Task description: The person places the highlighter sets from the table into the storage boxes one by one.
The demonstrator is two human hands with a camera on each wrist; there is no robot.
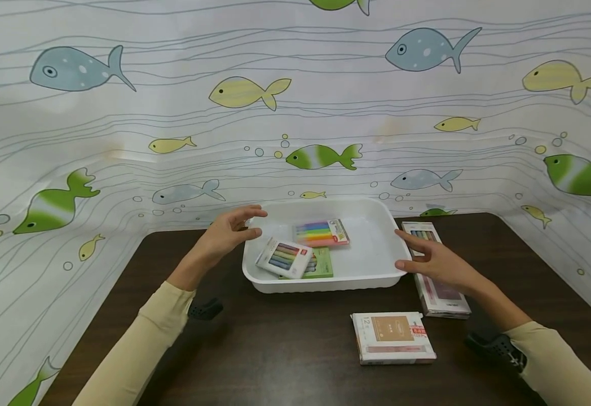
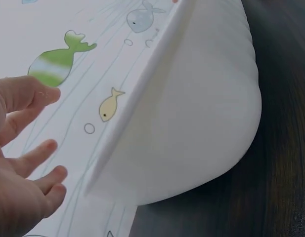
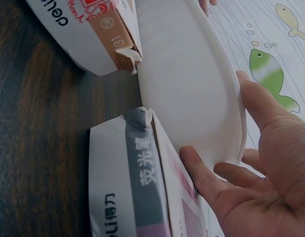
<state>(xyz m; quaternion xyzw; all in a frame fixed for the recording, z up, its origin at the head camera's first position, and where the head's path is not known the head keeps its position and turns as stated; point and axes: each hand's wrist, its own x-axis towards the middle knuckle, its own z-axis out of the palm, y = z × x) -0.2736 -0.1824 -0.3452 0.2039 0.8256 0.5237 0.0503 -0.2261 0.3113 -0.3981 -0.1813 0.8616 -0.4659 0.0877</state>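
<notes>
A white plastic tray sits on the dark table, with several marker packs in it. Inside are a white pack tilted over a green pack, and a rainbow-coloured pack behind them. My left hand hovers at the tray's left rim, fingers spread; the left wrist view shows it apart from the rim. At the right rim, my right hand touches the tray with extended fingers. Beneath that hand lies a long white box of highlighters, partly covered by it.
A white and tan box lies on the table in front of the tray's right half. Behind the table rises a fish-patterned backdrop, close to the tray's far edge.
</notes>
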